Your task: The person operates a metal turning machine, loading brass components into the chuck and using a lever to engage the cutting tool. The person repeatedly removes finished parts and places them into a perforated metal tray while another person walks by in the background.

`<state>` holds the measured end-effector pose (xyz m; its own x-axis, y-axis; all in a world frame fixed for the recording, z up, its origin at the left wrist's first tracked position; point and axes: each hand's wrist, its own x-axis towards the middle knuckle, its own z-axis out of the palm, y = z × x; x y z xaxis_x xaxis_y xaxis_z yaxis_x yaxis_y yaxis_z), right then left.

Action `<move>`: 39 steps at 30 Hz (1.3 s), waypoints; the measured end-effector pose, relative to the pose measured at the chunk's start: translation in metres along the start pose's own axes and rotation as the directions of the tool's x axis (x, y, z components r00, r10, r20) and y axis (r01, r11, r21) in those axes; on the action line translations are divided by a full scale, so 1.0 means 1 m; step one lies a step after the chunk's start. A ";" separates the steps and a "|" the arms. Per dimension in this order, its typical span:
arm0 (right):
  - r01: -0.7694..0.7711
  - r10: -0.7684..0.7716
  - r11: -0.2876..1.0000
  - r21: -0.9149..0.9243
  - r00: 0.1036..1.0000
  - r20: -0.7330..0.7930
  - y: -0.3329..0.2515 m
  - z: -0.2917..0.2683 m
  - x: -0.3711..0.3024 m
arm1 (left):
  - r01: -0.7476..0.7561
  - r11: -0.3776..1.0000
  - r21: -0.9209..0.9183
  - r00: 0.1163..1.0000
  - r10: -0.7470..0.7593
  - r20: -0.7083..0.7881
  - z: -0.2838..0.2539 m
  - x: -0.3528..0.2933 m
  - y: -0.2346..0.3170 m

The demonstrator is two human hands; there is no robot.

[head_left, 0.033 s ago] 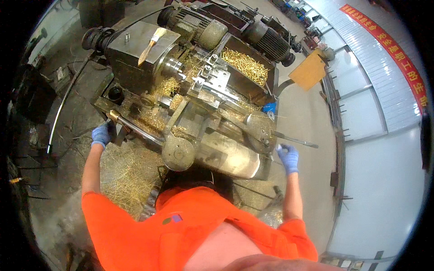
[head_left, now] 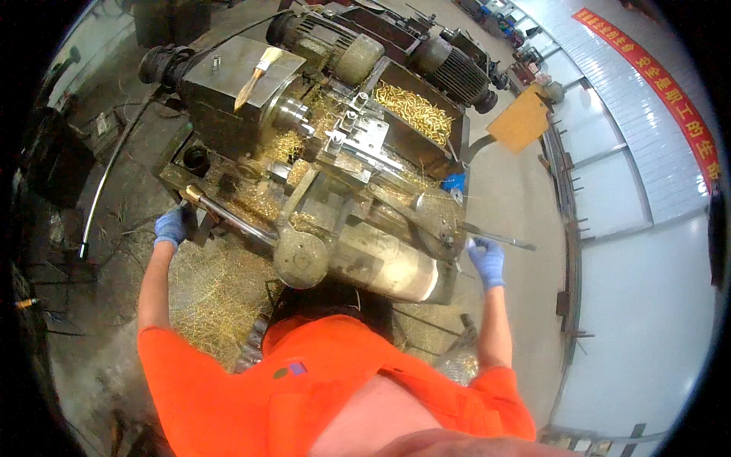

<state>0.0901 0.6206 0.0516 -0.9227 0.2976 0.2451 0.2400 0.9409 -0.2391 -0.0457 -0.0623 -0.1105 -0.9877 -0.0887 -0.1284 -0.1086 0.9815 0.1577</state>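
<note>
In a blue glove, my left hand [head_left: 170,226] is at the front left corner of a small metal lathe [head_left: 221,87], beside the brass-coloured end [head_left: 193,195] of a steel bar. Its fingers look curled; what they hold is hidden by the machine edge. My right hand [head_left: 487,261], also gloved, is closed at the lathe's right end, just below a flat dark lever [head_left: 499,236]. A small pale thing shows at its fingertips, too small to name. Between my hands lie the chuck [head_left: 292,114], the tool block [head_left: 358,129] and a round-ended arm [head_left: 300,259].
A brush [head_left: 256,78] lies on the headstock. Behind the tool block, a metal tray [head_left: 459,137] holds many small brass parts [head_left: 415,111]. Brass shavings [head_left: 217,301] cover the floor at left. Motors [head_left: 449,68] stand at the back, and a tan board [head_left: 519,118] sticks out at right.
My right hand has risen slightly, closer to the flat lever. My left hand and the lathe look the same.
</note>
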 end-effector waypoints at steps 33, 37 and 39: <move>0.622 -0.616 0.776 -0.110 0.783 0.083 -0.371 0.093 0.211 | 0.527 0.846 0.076 0.828 -0.492 -0.267 -0.128 -0.012 -0.224; 0.768 -0.773 0.628 0.122 0.635 -0.016 -0.378 0.085 0.174 | 0.572 0.814 0.098 0.814 -0.549 -0.187 -0.133 -0.018 -0.212; 0.810 -0.815 0.580 0.084 0.575 0.076 -0.388 0.074 0.154 | 0.553 0.833 0.019 0.823 -0.542 -0.168 -0.132 -0.029 -0.178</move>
<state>-0.1672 0.2897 0.1125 -0.7491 -0.6076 0.2640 -0.6339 0.7732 -0.0189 -0.0120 -0.2570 -0.0056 -0.7732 -0.6336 -0.0270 -0.6342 0.7721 0.0420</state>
